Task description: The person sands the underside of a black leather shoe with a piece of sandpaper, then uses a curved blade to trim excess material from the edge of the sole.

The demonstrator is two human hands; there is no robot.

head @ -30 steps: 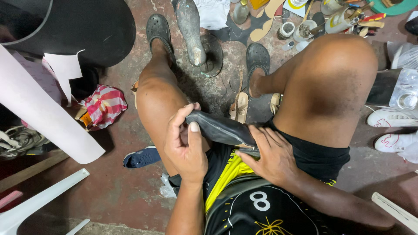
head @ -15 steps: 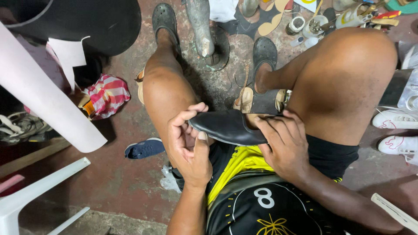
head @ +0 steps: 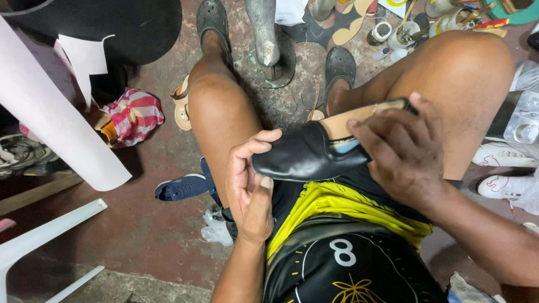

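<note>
floor (head: 140, 235): worn reddish-brown concrete, stained, grey patch near edge
left: big white roll (head: 50, 118) lying slantwise, black round sheet (head: 112, 22) behind it
near left: white plastic chair (head: 45, 235), part only
far centre: metal shoe last stand (head: 266, 39) upright on floor
far right: clutter of cans (head: 404, 33) & tools
right: white sneakers (head: 505, 168)
light: even, soft

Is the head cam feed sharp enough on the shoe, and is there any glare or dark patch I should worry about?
Head view: black shoe sharp, soft sheen on its toe, no blown glare; left hand and right hand crisp; top-left corner falls into deep shadow; edges bend slightly from the wide lens.
</note>
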